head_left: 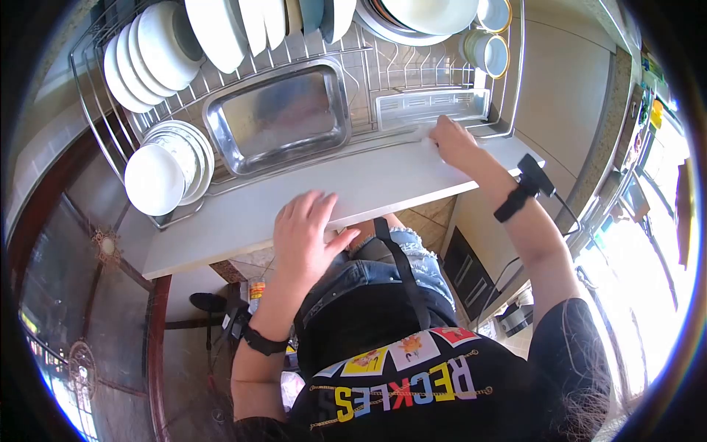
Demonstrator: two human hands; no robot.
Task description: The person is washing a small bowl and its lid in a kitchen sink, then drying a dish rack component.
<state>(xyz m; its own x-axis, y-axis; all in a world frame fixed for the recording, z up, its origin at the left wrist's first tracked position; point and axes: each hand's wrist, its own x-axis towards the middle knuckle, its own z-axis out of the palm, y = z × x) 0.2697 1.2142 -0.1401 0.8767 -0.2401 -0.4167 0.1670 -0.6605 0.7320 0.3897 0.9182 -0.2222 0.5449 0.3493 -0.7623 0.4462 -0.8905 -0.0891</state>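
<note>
My left hand [305, 228] lies flat, fingers spread, on the front edge of a white counter ledge [236, 214]. It holds nothing. My right hand [453, 140] reaches further along the ledge to its back edge. There it presses on what looks like a small white cloth [423, 132], right beside the wire dish rack [96, 125]. Both wrists wear black bands, and the right band carries a small black device [534, 175] with a cable.
The dish rack holds several white plates [166, 51] and bowls [155, 180], a steel tray [280, 118], a white plastic tray [431, 107] and cups [493, 53]. A tiled floor and dark cabinets lie below the ledge. Bright windows stand at the right.
</note>
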